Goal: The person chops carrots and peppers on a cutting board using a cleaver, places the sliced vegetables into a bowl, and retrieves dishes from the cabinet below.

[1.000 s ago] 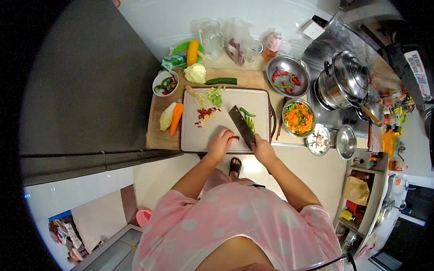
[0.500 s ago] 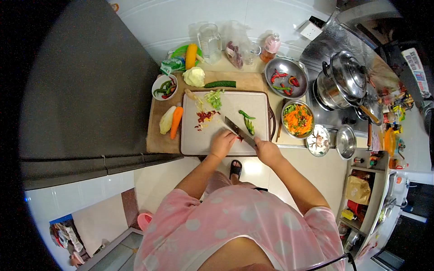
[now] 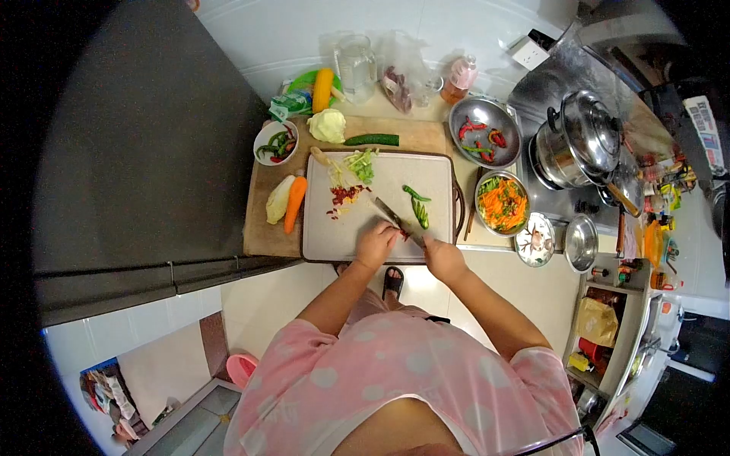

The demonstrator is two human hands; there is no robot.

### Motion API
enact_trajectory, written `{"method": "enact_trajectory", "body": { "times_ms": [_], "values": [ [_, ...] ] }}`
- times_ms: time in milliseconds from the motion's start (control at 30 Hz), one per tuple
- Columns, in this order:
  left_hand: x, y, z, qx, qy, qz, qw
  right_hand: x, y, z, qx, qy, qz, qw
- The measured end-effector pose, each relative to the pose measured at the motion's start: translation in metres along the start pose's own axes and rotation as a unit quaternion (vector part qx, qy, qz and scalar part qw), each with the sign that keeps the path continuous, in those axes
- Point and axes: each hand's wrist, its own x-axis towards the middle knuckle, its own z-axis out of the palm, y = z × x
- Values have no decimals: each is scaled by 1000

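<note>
My right hand (image 3: 445, 258) is closed round the handle of a kitchen knife (image 3: 391, 212), whose blade slants up and to the left over the white cutting board (image 3: 327, 242). Curled at the near side of the blade, my left hand (image 3: 376, 244) has its fingertips on a small piece of red chili pepper (image 3: 403, 234), partly hidden by the fingers. Beyond the knife lie green chili peppers (image 3: 418, 209), one of them showing cuts. Chopped red pepper (image 3: 348, 195) and cut pale-green vegetable pieces (image 3: 362, 166) sit on the board's left half.
Left of the board are a carrot (image 3: 295, 205), a pale vegetable (image 3: 280, 199) and a white bowl (image 3: 263, 137) of peppers. A cucumber (image 3: 371, 140) and cabbage (image 3: 327, 126) lie behind. At right stand metal bowls (image 3: 456, 125), shredded carrot (image 3: 502, 205) and a lidded pot (image 3: 555, 152).
The knife blade has tipped so that less of its flat side shows, and my right hand has moved slightly left and nearer me. My left hand stays at the red chili pepper.
</note>
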Motion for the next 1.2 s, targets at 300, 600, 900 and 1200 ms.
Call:
{"method": "enact_trajectory", "body": {
  "times_ms": [300,600,900,1200],
  "values": [
    [0,6,-7,-26,8,-3,1000,1,-2,-37,1,-51,-1,999],
    [-3,5,-6,-28,19,-6,999,-4,-3,5,24,12,-9,1000],
    [36,17,-14,-78,54,-20,995,-15,10,-16,265,81,149,949],
    [109,29,3,52,-45,-35,997,-52,32,-22,419,106,255,865]
  ]
}}
